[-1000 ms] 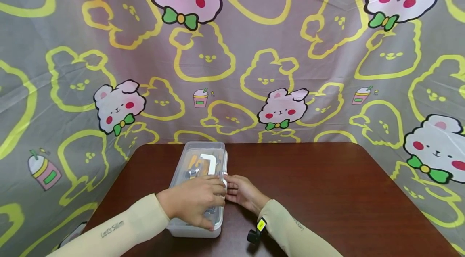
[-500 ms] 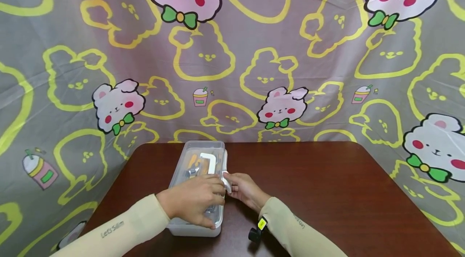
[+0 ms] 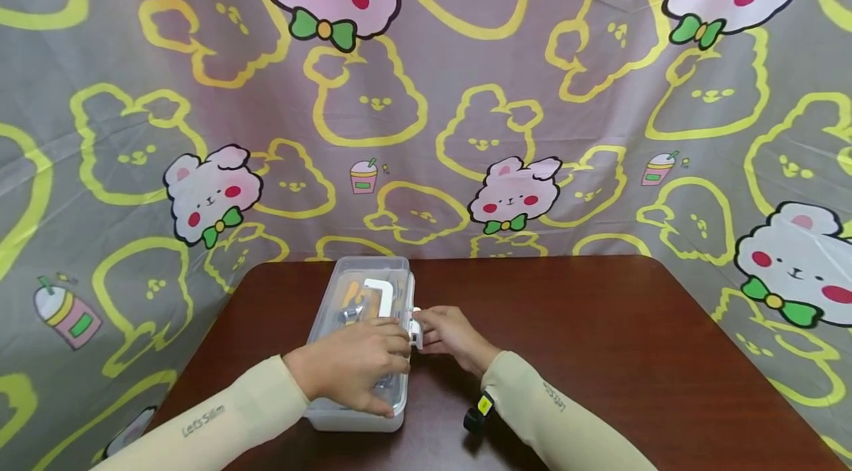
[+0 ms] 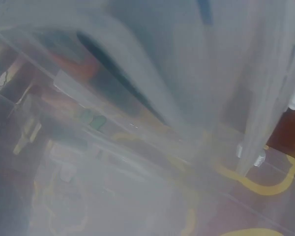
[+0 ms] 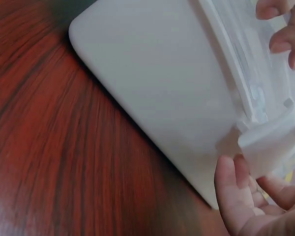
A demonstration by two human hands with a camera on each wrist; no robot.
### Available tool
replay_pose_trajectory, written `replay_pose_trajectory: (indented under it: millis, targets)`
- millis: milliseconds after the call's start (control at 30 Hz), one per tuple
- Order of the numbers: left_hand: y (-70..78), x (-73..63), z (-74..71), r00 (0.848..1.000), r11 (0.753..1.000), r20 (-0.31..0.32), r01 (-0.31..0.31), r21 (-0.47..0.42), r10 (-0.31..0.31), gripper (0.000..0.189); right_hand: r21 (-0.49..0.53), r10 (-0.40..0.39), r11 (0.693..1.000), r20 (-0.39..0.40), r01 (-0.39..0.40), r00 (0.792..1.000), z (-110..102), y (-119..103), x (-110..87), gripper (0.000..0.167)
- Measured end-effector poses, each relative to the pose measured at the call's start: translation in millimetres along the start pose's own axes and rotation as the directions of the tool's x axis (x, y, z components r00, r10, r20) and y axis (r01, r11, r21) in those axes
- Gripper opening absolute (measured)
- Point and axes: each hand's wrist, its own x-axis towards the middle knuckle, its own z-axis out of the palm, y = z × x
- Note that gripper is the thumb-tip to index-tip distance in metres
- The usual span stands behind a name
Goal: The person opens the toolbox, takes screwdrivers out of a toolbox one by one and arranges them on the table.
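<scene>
A long translucent plastic box (image 3: 349, 419) with a clear lid (image 3: 373, 268) stands on the table, left of centre. Through the lid I see a white angled piece (image 3: 384, 299) and orange-handled things (image 3: 350, 293). My left hand (image 3: 356, 366) rests across the lid, its fingertips (image 5: 280, 46) on top near the right edge. At the box's right side, my right hand (image 3: 459, 338) holds a white latch (image 5: 270, 140) between its fingers. The latch is swung outward from the box wall. In the left wrist view the see-through plastic is close and blurred.
The dark red-brown table (image 3: 586, 353) extends to the right of the box. Behind it hangs a grey patterned cloth (image 3: 426, 109). A small black camera (image 3: 475, 421) is strapped at the right wrist.
My right hand has moved slightly outward, right and up, pulling the white latch away from the box side. The left hand stays on the lid.
</scene>
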Motion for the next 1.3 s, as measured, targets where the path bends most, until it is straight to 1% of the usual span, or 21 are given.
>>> replay_pose_trajectory:
  millis: [100,167,300,400,500,567,700,867,967,1133,1200,1300]
  targets:
    - [0.3,0.0,-1.8,1.000,1.000,-0.007,-0.003,0.011,0.003,0.051,0.032,-0.008,0.999,0.029,0.007,1.000,-4.0,-0.3,-2.4,0.041]
    - [0.1,0.1,-3.1,1.000,1.000,-0.014,-0.006,0.022,0.007,0.051,0.060,-0.013,0.998,0.052,0.010,0.999,-7.4,0.4,-3.9,0.040]
    - [-1.6,-0.5,-6.3,0.999,0.999,-0.037,-0.012,0.048,0.014,0.051,0.106,-0.035,0.994,0.083,0.026,0.996,-14.4,3.9,-5.7,0.032]
    - [-3.0,-4.2,-10.7,0.998,0.998,-0.057,-0.009,0.055,0.012,0.051,0.119,-0.041,0.992,0.096,0.030,0.994,-15.0,6.4,-5.2,0.036]
    - [-4.5,-8.2,-16.2,0.997,0.999,-0.079,0.001,0.034,0.001,0.051,0.111,-0.047,0.993,0.099,0.036,0.994,-13.7,9.0,-4.3,0.042]
    - [-5.2,-11.2,-20.0,0.996,1.000,-0.092,0.009,0.021,-0.007,0.051,0.097,-0.051,0.994,0.092,0.042,0.995,-12.5,10.4,-4.3,0.044]
    - [-5.9,-17.2,-28.3,0.993,1.000,-0.116,0.024,0.007,-0.023,0.051,0.070,-0.051,0.996,0.067,0.047,0.996,-11.5,14.5,-4.7,0.042]
    - [-6.8,-23.5,-36.9,0.989,1.000,-0.146,0.022,0.016,-0.019,0.055,0.041,-0.044,0.998,0.048,0.042,0.998,-14.4,21.5,-4.8,0.040]
    - [-8.2,-26.9,-40.0,0.986,1.000,-0.169,0.019,0.014,-0.016,0.058,0.022,-0.047,0.999,0.050,0.046,0.998,-16.8,25.1,-4.8,0.040]
    - [-9.0,-32.9,-43.1,0.982,0.998,-0.178,0.056,-0.036,-0.061,0.058,0.015,-0.037,0.999,0.061,0.036,0.997,-18.7,28.9,-3.7,0.038]
    - [-8.5,-35.9,-44.5,0.980,0.996,-0.182,0.073,-0.040,-0.080,0.056,0.008,-0.033,0.999,0.065,0.032,0.997,-18.7,29.5,-3.1,0.038]
    - [-7.6,-41.0,-48.0,0.975,0.996,-0.202,0.091,-0.009,-0.091,0.052,-0.007,-0.031,0.999,0.074,0.031,0.997,-18.4,30.4,-2.7,0.038]
